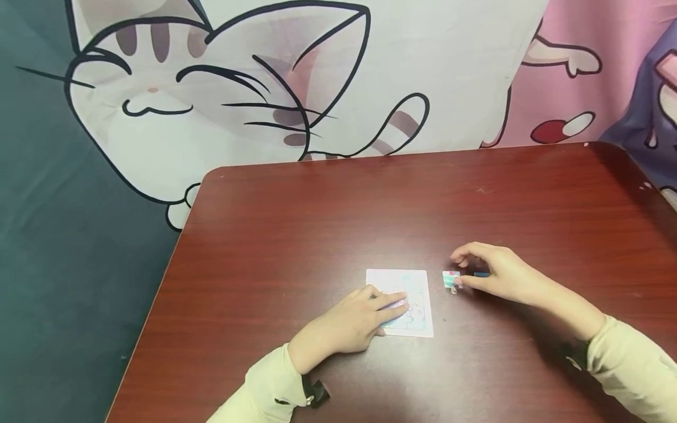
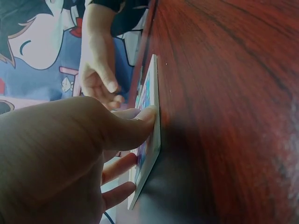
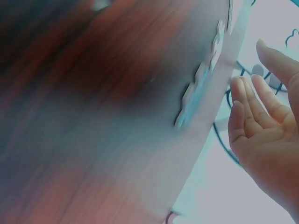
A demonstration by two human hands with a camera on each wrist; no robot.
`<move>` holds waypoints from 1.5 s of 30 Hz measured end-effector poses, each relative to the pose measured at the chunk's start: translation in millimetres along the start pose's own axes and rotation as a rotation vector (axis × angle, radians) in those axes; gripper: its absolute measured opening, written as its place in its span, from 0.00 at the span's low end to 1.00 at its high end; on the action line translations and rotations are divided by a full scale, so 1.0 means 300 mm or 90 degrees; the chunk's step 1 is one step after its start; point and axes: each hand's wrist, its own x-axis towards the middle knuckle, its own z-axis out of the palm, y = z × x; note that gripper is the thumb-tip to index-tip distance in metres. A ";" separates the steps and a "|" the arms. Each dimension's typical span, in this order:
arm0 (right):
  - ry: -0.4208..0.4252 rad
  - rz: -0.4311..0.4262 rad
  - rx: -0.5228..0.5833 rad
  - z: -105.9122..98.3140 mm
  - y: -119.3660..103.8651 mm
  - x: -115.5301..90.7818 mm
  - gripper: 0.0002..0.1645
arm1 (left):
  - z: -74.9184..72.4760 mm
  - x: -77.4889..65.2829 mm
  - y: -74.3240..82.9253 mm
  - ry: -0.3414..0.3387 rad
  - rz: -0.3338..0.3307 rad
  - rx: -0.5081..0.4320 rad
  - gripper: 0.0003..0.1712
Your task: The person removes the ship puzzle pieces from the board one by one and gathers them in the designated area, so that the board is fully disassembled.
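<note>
A pale jigsaw board (image 1: 421, 320) with puzzle outlines lies flat on the table. My left hand (image 1: 351, 320) rests on its left part, two fingers stretched across the surface. In the left wrist view the thumb (image 2: 145, 119) presses on the board's near edge. To the right of the board lies a small colourful puzzle piece (image 1: 449, 276). A blue puzzle piece (image 1: 481, 274) shows partly behind my right hand (image 1: 499, 271). That hand hovers over the pieces with thumb and fingers apart and nothing between them. Both pieces (image 3: 194, 100) lie flat in the right wrist view.
The red-brown wooden table (image 1: 296, 235) has rounded far corners. Behind it hangs a curtain (image 1: 465, 64) printed with a cartoon cat, with a dark green cloth (image 1: 69, 282) at the left.
</note>
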 end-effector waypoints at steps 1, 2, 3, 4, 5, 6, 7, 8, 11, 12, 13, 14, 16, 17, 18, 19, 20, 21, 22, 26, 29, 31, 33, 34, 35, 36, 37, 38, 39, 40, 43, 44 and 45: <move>-0.004 -0.007 0.006 0.006 -0.007 0.009 0.20 | 0.000 0.001 0.000 -0.001 0.001 0.003 0.33; -0.006 -0.016 0.009 0.013 -0.013 0.017 0.19 | 0.000 0.002 0.001 -0.002 0.001 0.003 0.33; -0.007 -0.024 0.008 0.020 -0.018 0.025 0.18 | 0.001 0.003 0.000 -0.003 0.001 0.002 0.33; -0.008 -0.031 0.008 0.025 -0.023 0.032 0.17 | 0.002 0.003 0.000 -0.003 0.001 0.004 0.33; -0.008 -0.035 0.006 0.030 -0.027 0.040 0.16 | 0.004 0.003 0.000 -0.003 0.001 0.003 0.33; -0.007 -0.038 0.004 0.034 -0.030 0.048 0.16 | 0.005 0.003 0.001 -0.002 0.000 0.002 0.33; -0.008 -0.039 0.002 0.038 -0.034 0.055 0.17 | 0.006 0.003 0.001 -0.001 -0.001 0.001 0.33; -0.010 -0.040 -0.001 0.041 -0.038 0.063 0.17 | 0.007 0.003 0.002 -0.002 -0.002 -0.001 0.33; -0.031 -0.039 0.000 0.051 -0.050 0.085 0.19 | 0.008 -0.001 0.003 -0.002 -0.007 -0.001 0.34; -0.041 -0.039 0.001 0.054 -0.055 0.092 0.20 | 0.009 -0.001 0.003 -0.001 -0.008 0.001 0.34; -0.051 -0.039 0.004 0.058 -0.059 0.098 0.20 | 0.009 -0.001 0.004 0.000 -0.009 0.003 0.34; -0.058 -0.044 0.006 0.063 -0.063 0.105 0.20 | 0.010 -0.001 0.005 -0.001 -0.011 0.004 0.34; -0.069 -0.058 0.007 0.071 -0.071 0.118 0.20 | 0.010 0.002 0.007 0.003 -0.014 0.005 0.34; -0.073 -0.067 0.007 0.075 -0.075 0.123 0.19 | 0.009 0.004 0.008 0.003 -0.016 0.005 0.34; -0.078 -0.078 0.008 0.080 -0.079 0.129 0.19 | 0.009 0.006 0.010 0.001 -0.019 0.004 0.34; -0.085 -0.091 0.010 0.085 -0.084 0.133 0.18 | 0.009 0.006 0.011 -0.002 -0.021 0.000 0.34; -0.092 -0.105 0.009 0.091 -0.088 0.138 0.17 | 0.008 0.006 0.012 -0.004 -0.023 -0.003 0.34; -0.102 -0.114 0.008 0.096 -0.091 0.142 0.16 | 0.007 0.006 0.012 -0.007 -0.024 -0.003 0.34; -0.113 -0.122 0.009 0.102 -0.095 0.147 0.15 | 0.005 0.005 0.011 -0.011 -0.025 -0.004 0.34; -0.142 -0.134 -0.005 0.121 -0.103 0.166 0.15 | -0.003 0.004 0.008 -0.021 -0.024 -0.002 0.34; -0.159 -0.129 -0.029 0.129 -0.109 0.179 0.14 | -0.008 0.005 0.007 -0.026 -0.023 -0.001 0.34; -0.168 -0.127 -0.062 0.128 -0.113 0.184 0.14 | -0.011 0.006 0.008 -0.028 -0.022 -0.002 0.34; -0.174 -0.129 -0.098 0.123 -0.120 0.187 0.15 | -0.010 0.007 0.010 -0.027 -0.019 -0.001 0.34; -0.175 -0.131 -0.119 0.120 -0.123 0.189 0.15 | -0.009 0.008 0.011 -0.025 -0.017 0.001 0.34; -0.177 -0.131 -0.138 0.116 -0.127 0.191 0.15 | -0.008 0.008 0.012 -0.023 -0.015 0.002 0.34; -0.182 -0.131 -0.153 0.112 -0.132 0.195 0.16 | -0.008 0.008 0.013 -0.020 -0.013 0.002 0.34; -0.189 -0.130 -0.165 0.108 -0.137 0.200 0.16 | -0.006 0.009 0.014 -0.017 -0.011 0.004 0.34; -0.198 -0.130 -0.175 0.106 -0.143 0.207 0.16 | -0.006 0.008 0.014 -0.015 -0.010 0.002 0.34; -0.210 -0.130 -0.181 0.103 -0.147 0.216 0.16 | -0.007 0.008 0.013 -0.016 -0.011 0.001 0.34; -0.226 -0.126 -0.183 0.102 -0.152 0.226 0.15 | -0.007 0.007 0.012 -0.017 -0.013 -0.001 0.34; -0.286 -0.106 -0.175 0.099 -0.169 0.261 0.14 | -0.007 0.006 0.010 -0.025 -0.024 -0.008 0.35; -0.306 -0.098 -0.170 0.098 -0.174 0.271 0.13 | -0.005 0.006 0.011 -0.027 -0.029 -0.016 0.35; -0.323 -0.090 -0.167 0.097 -0.177 0.279 0.13 | -0.004 0.006 0.011 -0.028 -0.033 -0.024 0.36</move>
